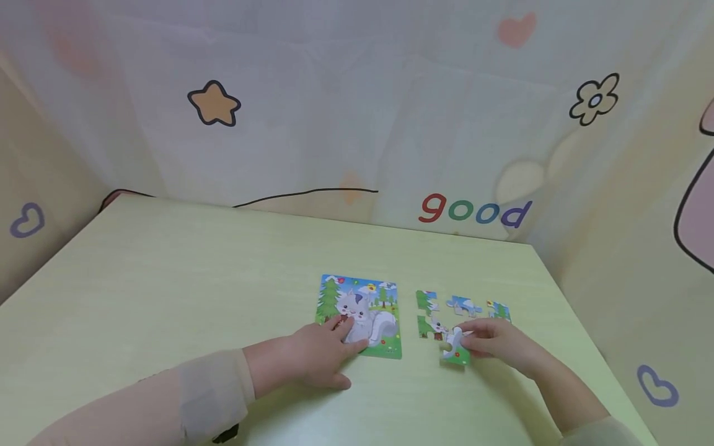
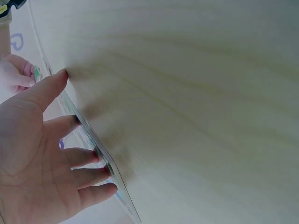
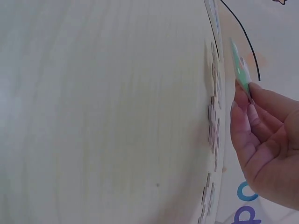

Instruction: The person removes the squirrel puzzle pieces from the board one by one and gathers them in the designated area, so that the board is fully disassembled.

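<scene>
A square picture board (image 1: pixel 385 328) showing a grey-white squirrel among green trees lies on the table. My left hand (image 1: pixel 318 353) rests on its lower left part with fingers spread; the left wrist view shows those fingers (image 2: pixel 91 177) fairly straight, tips at the board's edge. To the right, my right hand (image 1: pixel 496 341) pinches a jigsaw piece (image 1: pixel 458 354) with green grass and part of a white tail. In the right wrist view that piece (image 3: pixel 240 70) stands tilted between thumb and fingers, above the table. Whether it touches the piece behind it, I cannot tell.
Loose jigsaw pieces lie right of the board: a tree piece (image 1: pixel 426 301), one with the squirrel's face (image 1: pixel 428 327), a sky piece (image 1: pixel 465 305) and another (image 1: pixel 501 309) partly behind my right hand. A printed cloth (image 1: pixel 312 124) borders the pale table (image 1: pixel 184 279).
</scene>
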### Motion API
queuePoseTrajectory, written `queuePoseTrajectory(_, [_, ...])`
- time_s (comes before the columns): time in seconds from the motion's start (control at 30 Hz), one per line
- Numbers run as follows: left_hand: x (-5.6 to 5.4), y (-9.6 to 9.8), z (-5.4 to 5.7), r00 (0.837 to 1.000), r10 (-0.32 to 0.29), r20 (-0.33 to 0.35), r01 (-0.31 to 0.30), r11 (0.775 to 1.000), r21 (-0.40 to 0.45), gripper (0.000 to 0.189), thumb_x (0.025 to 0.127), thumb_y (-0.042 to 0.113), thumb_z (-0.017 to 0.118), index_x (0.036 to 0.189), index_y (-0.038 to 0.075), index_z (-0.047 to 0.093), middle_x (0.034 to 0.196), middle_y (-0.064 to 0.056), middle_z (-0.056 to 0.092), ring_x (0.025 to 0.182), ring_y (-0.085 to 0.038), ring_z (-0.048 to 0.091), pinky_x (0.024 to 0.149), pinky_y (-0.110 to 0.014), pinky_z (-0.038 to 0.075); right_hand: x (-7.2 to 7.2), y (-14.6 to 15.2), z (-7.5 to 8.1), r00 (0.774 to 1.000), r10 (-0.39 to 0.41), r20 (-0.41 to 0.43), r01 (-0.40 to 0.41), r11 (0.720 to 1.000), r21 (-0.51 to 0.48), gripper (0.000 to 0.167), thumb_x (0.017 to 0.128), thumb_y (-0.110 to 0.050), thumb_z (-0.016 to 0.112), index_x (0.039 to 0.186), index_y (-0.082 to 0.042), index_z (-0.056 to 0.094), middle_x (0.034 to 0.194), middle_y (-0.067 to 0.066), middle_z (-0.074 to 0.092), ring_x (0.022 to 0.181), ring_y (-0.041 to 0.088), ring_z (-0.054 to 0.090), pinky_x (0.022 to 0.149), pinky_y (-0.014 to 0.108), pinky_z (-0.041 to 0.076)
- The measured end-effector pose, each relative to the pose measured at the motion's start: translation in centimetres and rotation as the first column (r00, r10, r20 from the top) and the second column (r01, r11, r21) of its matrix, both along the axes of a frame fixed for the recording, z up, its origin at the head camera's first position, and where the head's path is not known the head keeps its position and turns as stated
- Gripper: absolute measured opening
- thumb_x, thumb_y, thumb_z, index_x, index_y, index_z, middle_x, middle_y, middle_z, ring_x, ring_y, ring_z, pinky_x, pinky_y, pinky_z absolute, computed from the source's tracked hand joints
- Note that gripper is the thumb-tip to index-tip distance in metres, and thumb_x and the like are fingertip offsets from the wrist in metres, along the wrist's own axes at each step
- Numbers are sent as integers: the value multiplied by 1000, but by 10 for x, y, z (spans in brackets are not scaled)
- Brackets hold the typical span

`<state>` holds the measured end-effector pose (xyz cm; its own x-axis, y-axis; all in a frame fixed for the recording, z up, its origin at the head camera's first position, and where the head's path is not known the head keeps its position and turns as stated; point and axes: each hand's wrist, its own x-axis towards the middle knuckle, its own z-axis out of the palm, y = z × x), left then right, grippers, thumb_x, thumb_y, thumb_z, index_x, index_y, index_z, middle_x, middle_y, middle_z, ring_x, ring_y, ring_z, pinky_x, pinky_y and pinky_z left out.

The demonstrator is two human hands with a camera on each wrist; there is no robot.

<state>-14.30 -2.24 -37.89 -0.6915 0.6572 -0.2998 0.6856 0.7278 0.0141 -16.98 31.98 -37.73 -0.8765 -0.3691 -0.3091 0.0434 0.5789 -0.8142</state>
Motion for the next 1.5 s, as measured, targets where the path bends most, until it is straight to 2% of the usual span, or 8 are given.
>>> queuePoseTrajectory(0.13, [0,0,0,1000,7,-3,-7,1000,8,66,87,53,55,145,29,34,149,-15,27,136,-32,25,101,-42,35,3,12,2,1000,1,-6,-1,1000,7,48,89,-17,64,122,14,51,101,11,64,93,18,60,80,34,52])
queuePoseTrajectory(0.4, [1,-1,1,1000,11,1,-11,1000,17,66,87,52,55,145,29,34,150,-15,27,136,-32,25,101,-43,35,7,29,0,998,9,-57,-6,999,45,42,88,-14,64,118,14,55,98,12,63,83,14,59,76,31,52])
queuePoseTrajectory(0.6, [1,0,1,1000,6,7,-6,1000,11,67,87,53,54,146,29,33,150,-15,26,136,-33,25,101,-43,35,11,43,-1,999,2,-37,1,997,74,41,90,-14,62,119,14,54,101,13,62,85,14,58,76,33,52])
queuePoseTrajectory(0.8, [1,0,1,1000,12,5,-12,1000,8,67,87,53,55,146,29,34,150,-15,26,136,-32,25,102,-42,35,14,55,1,1000,-14,-22,17,990,143,42,90,-17,61,119,12,55,102,11,61,83,13,55,73,29,52])
queuePoseTrajectory(1.03, [2,0,1,1000,16,5,-16,1000,10,66,87,52,54,146,28,33,150,-15,25,136,-32,24,101,-43,35,18,66,1,1000,-10,-9,11,995,103,42,91,-15,60,121,13,52,107,15,61,86,12,57,76,31,51])
queuePoseTrajectory(1.27, [0,0,-2,1000,8,-12,-8,1000,12,66,88,52,53,146,28,34,150,-15,26,136,-33,25,101,-42,36,23,73,1,1000,-14,-4,14,993,118,34,89,-17,63,109,9,57,92,8,62,80,12,57,72,28,51])
queuePoseTrajectory(1.5, [2,0,-1,1000,14,-6,-14,1000,15,65,88,52,53,145,28,34,150,-15,26,136,-33,25,101,-43,35,25,82,-3,998,-66,19,59,970,236,24,88,-15,64,97,6,59,82,2,59,77,14,54,68,28,50])
